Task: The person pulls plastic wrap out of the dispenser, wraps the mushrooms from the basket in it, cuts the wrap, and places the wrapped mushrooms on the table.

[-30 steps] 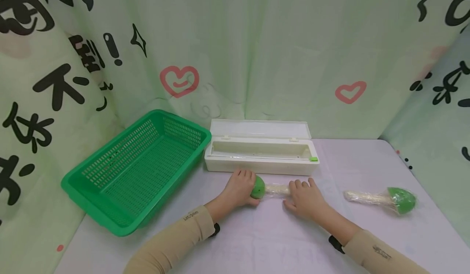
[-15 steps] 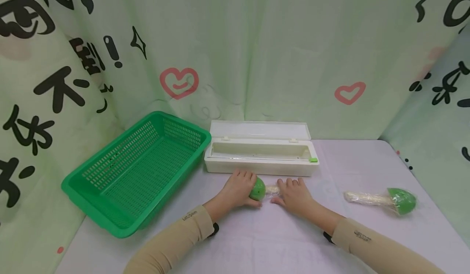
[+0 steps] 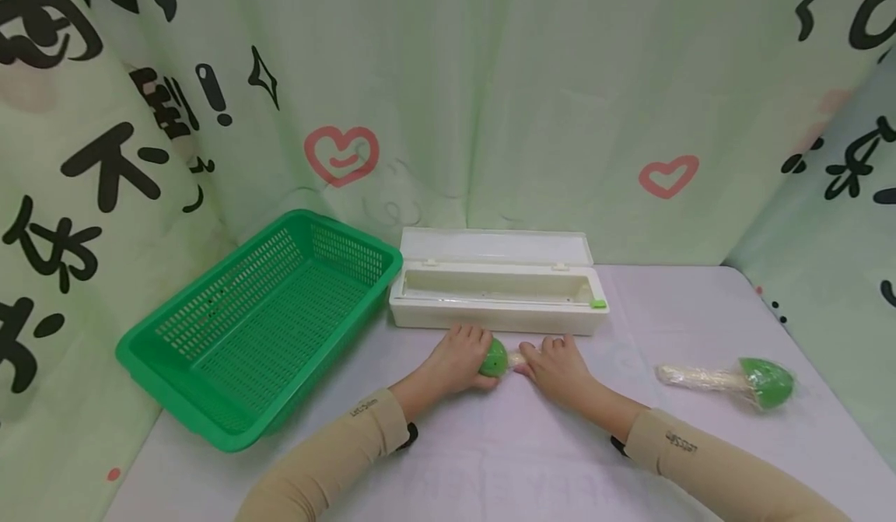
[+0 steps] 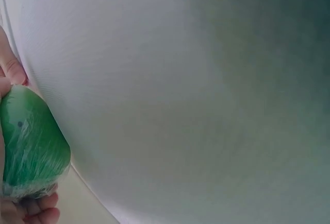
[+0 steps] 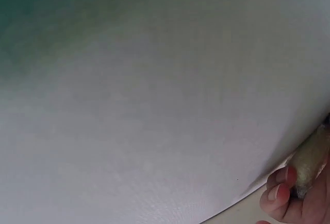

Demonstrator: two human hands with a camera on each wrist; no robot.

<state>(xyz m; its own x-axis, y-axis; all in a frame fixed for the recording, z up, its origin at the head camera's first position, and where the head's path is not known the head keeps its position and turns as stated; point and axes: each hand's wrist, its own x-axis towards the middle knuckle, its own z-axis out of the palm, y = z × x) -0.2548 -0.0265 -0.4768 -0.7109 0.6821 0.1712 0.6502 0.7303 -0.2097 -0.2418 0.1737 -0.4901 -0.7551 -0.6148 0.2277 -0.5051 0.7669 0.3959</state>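
Note:
A mushroom-shaped thing with a rounded green head (image 3: 494,358) and a pale stick-like stem (image 3: 516,359), wrapped in clear film, lies across the table between both hands. My left hand (image 3: 458,357) grips the green head from the left, hiding part of it; wrinkled film shows on the head (image 4: 36,136) in the left wrist view. With fingers curled round the stem, my right hand (image 3: 558,368) covers most of it, and the right wrist view catches a bit of the pale stem (image 5: 308,163). Just behind the hands stands a white cling film dispenser (image 3: 500,319) with its lid raised.
A green plastic basket (image 3: 336,335) stands at the left, its corner beside the dispenser. A second film-wrapped thing with a green head (image 3: 767,383) lies at the right. The white-covered table (image 3: 504,460) ends at a printed curtain (image 3: 560,102).
My right hand has slid left along the stem, closer to the green head, and covers more of the stem. The left hand has stayed on the head almost without moving.

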